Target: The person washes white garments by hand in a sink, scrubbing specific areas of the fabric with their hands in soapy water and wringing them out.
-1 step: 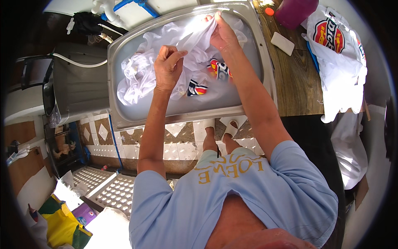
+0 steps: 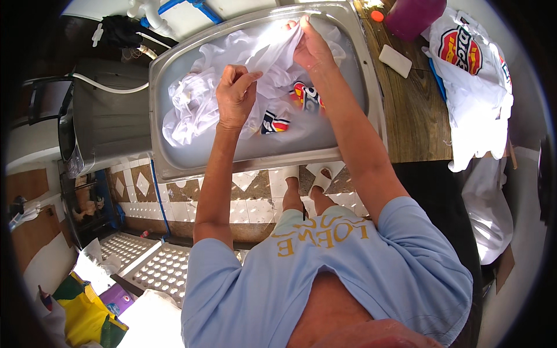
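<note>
A white garment [image 2: 277, 57] with red, yellow and dark printed patches lies bunched in cloudy water inside a metal sink [image 2: 272, 164]. Part of it is pulled up and stretched between my two hands. My left hand [image 2: 235, 95] pinches one edge of the cloth, thumb against curled fingers, over the sink's middle. Higher and to the right, my right hand [image 2: 312, 49] grips the other end near the far rim, its thumb pointing up. The rest of the garment spreads left and below the hands, partly under water.
Right of the sink, a wooden counter [image 2: 415, 110] carries a white bar of soap [image 2: 395, 61], an orange cap [image 2: 377, 16], a purple container [image 2: 413, 18] and another printed white garment [image 2: 473, 98]. A pale hose [image 2: 110, 90] crosses a dark grey surface at left. Blue pipes [image 2: 200, 8] run behind.
</note>
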